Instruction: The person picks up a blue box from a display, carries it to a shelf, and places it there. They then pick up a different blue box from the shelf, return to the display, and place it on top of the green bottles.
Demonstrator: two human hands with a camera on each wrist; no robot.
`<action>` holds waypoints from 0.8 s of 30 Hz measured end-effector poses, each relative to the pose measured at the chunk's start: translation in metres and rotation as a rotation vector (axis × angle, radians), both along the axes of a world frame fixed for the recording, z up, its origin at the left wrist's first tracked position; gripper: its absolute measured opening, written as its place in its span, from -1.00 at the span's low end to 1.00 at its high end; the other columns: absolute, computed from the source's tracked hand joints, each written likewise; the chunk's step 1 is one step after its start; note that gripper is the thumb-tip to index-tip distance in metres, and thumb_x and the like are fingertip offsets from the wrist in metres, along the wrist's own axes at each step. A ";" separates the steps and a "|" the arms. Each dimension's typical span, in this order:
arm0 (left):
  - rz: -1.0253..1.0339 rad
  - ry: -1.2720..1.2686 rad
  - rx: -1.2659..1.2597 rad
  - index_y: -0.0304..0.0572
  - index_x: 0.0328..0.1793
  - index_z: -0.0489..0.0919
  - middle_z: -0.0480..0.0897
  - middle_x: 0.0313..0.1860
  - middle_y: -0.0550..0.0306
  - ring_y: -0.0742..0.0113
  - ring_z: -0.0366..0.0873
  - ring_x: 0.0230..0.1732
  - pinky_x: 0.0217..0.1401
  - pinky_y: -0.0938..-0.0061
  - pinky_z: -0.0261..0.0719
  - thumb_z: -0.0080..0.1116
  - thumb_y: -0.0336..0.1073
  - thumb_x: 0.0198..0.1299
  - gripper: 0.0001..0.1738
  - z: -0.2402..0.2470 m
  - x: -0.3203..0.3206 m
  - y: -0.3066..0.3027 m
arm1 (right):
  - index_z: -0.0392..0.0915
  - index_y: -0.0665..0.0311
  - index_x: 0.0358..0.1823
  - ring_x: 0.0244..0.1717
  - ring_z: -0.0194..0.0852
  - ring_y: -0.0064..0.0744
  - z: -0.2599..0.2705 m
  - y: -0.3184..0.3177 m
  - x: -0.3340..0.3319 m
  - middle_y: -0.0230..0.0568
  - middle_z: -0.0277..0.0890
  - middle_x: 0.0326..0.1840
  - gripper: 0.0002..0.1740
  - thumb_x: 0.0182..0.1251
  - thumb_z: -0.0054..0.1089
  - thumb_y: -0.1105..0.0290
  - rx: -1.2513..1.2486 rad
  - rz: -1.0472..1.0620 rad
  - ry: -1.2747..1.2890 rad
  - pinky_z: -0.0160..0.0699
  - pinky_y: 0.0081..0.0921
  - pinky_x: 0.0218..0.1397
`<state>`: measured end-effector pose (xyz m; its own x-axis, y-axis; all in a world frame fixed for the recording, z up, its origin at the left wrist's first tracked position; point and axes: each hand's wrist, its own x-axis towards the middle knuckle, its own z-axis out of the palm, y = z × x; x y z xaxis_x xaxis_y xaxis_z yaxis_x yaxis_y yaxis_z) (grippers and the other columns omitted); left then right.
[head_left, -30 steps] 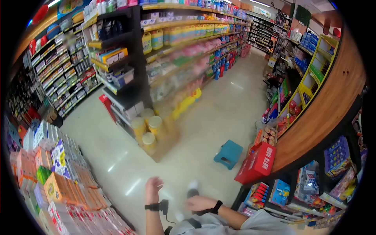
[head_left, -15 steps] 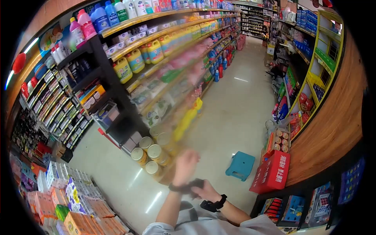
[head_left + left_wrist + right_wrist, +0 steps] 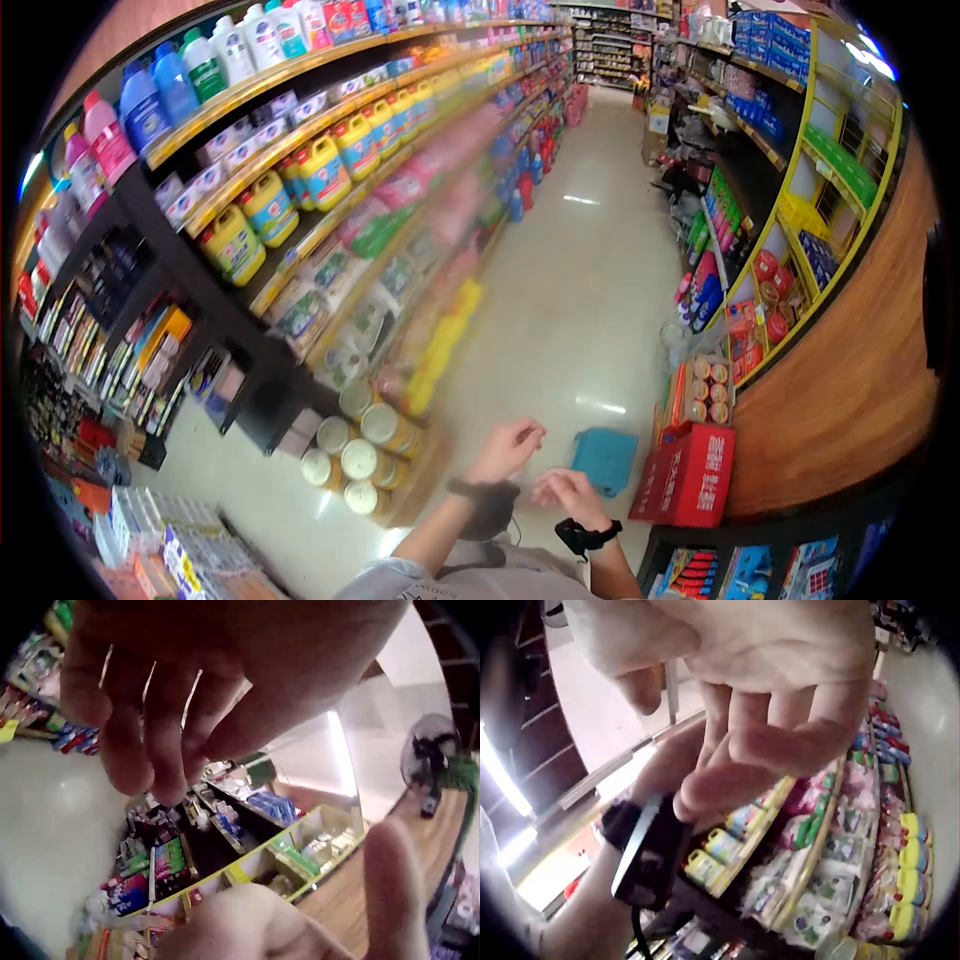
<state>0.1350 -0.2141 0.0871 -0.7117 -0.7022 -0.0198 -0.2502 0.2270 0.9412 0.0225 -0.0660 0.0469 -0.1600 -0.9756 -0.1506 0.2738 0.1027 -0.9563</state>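
Hovering close together over the floor (image 3: 580, 300), left hand (image 3: 505, 450) and right hand (image 3: 568, 495), fingers of both loosely curled and gripping nothing. Lying nearest the right hand: black wristband (image 3: 487, 492) on the left forearm, blue stool (image 3: 605, 458) just beyond on the floor.

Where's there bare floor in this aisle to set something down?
The aisle floor is bare down the middle, between the yellow detergent jugs on the left and the yellow rack on the right. The near end is crowded: stacked tins, a blue stool and a red box.
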 end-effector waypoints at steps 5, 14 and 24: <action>-0.137 0.003 0.340 -0.22 -0.03 0.62 0.64 -0.36 0.19 0.47 0.53 -0.36 -0.24 0.57 0.52 -0.04 -0.18 0.42 -0.69 -0.044 -0.051 -0.095 | 0.53 0.31 -0.42 -0.50 0.34 -0.58 0.028 -0.103 -0.091 -0.37 0.45 -0.53 -0.68 0.45 0.03 0.26 -0.280 -0.422 -0.036 0.27 -0.59 -0.42; -0.625 0.176 0.718 -0.30 0.18 0.48 0.60 -0.19 0.24 0.52 0.48 -0.35 -0.19 0.56 0.53 0.18 -0.26 0.34 -0.64 0.009 -0.144 -0.182 | 0.25 0.20 -0.59 -0.69 0.01 -0.54 0.092 -0.269 -0.190 -0.41 0.09 -0.76 -0.56 0.51 -0.12 0.20 -0.576 -0.937 -0.106 -0.01 -0.51 -0.55; -0.563 -0.039 0.530 -0.31 -0.05 0.64 0.65 -0.34 0.26 0.58 0.51 -0.38 -0.37 0.59 0.49 0.32 -0.34 0.21 -0.75 -0.025 -0.271 -0.284 | 0.41 0.33 -0.62 -0.66 0.11 -0.74 0.067 -0.364 -0.302 -0.37 0.32 -0.70 -0.67 0.37 0.08 0.47 -0.338 -1.169 0.344 0.02 -0.63 -0.56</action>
